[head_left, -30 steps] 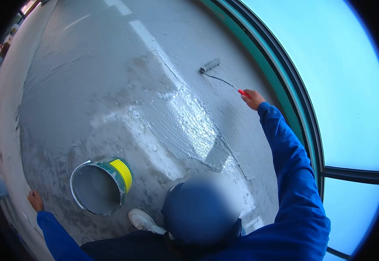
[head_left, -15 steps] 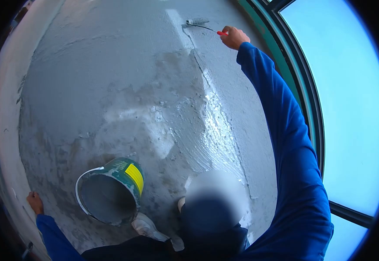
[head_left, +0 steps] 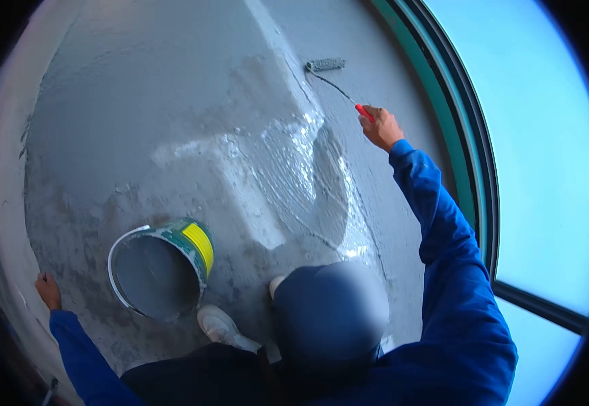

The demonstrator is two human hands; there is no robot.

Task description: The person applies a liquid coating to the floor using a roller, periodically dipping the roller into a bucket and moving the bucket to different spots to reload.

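Roller (head_left: 326, 65) drawn back toward me

Against half a second ago, my right arm (head_left: 446, 237) reaches less far; roller lies nearer, on the grey floor (head_left: 98, 128), just beyond the glossy streaked patch (head_left: 288, 169). I judge this a return stroke, working the same strip. Right hand (head_left: 382, 128) wrapped round the red handle (head_left: 365, 113). Left hand (head_left: 49, 291) well apart, fingers curled; can't tell if anything's in it. Bucket (head_left: 173, 235) stands just beside one shoe (head_left: 220, 327).
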